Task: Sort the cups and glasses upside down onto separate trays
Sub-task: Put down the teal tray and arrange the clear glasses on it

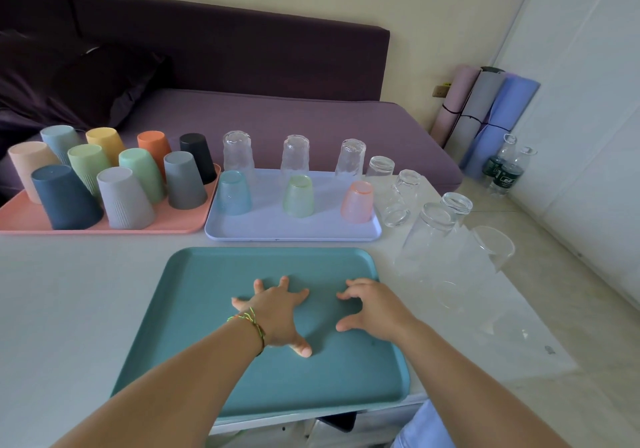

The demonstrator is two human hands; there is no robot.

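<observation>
Teal tray (214, 309) lower centre on counter (69, 309), long axis running away from viewer, bare but for left hand (277, 316) flat with fingers spread, right hand (374, 309) fingers curled apart, holding nothing, pink tray (166, 227) upper left with opaque cups (124, 198) mouth-down, lilac tray (294, 229) with inverted glasses (298, 196), clear glasses (429, 236) loose at right.

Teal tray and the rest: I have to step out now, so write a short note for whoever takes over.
Left hand: flat on the teal tray, fingers spread, holding nothing.
Right hand: over the same tray, fingers curled, empty.
Done: ten plastic cups upside down on the pink tray; six textured and tinted glasses upside down on the lavender tray.
Left: the clear glasses on the table to the right, some of them still upright, go upside down onto the teal tray, which holds none yet.
</observation>
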